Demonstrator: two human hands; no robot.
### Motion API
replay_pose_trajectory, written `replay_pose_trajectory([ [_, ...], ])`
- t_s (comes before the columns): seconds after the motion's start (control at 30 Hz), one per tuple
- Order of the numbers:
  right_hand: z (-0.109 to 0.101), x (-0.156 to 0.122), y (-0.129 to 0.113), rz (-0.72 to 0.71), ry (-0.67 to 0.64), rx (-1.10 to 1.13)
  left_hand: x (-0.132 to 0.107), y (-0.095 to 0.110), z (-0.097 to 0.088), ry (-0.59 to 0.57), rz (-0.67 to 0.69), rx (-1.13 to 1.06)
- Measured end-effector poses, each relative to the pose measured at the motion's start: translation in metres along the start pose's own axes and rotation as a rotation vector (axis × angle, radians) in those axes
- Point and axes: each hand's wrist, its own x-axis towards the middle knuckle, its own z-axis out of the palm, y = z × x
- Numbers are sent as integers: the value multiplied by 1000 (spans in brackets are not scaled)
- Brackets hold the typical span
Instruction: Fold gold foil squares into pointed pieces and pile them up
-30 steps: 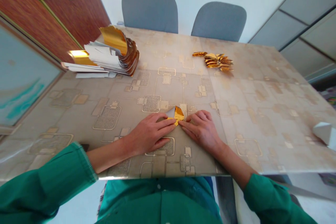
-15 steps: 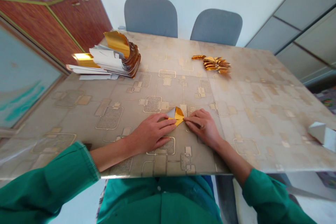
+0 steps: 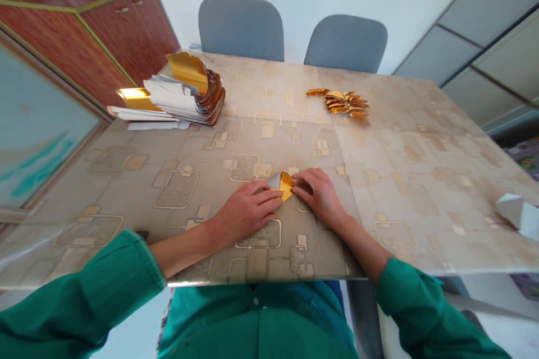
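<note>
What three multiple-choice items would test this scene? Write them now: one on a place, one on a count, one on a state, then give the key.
1. Where does the small pile of folded gold foil pieces lie?
A) On the floor
B) On the far side of the beige patterned tabletop
C) On the person's lap

2. How many grey chairs stand beyond the table?
A) One
B) Three
C) Two

3. What state is the folded gold-and-white paper piece in?
A) Lying on the tabletop, with the left hand and right hand at it
B) Held up in the air
C) Crumpled on the floor

1: B, the pile shows beyond the hands.
2: C, two chair backs show past the far edge.
3: A, the piece lies between both hands.
</note>
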Motion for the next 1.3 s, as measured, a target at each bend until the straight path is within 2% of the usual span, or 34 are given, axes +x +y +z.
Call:
replay_pose_trajectory([
  [0.07,-4,-4,-3,6,56,34,0,0,1,-2,11,3],
  [0.13,-5,-8,-8,-26,73,-26,0,0,1,-2,33,10],
  [0.27,-4,-9,-16,-63,-18,-165,0,-1,1,10,41,6],
  [0.47,2,-2,-11,-32,29,-86,1,0,-1,10,19,-26],
  [0.77,3,-4,-10,-125,-53,-222,4,-2,-5,15,-15,-91],
  [0.93,-4,-5,-6,-215,-105,-173,3,-7,-7,47,-5,-38],
  [1.17,-10,-5,-7,-319,-130,-69,1,-15,-4,64,35,-73],
  [1.3,-13,-5,-4,-343,-159,-54,2,-14,-6,70,-12,-74],
])
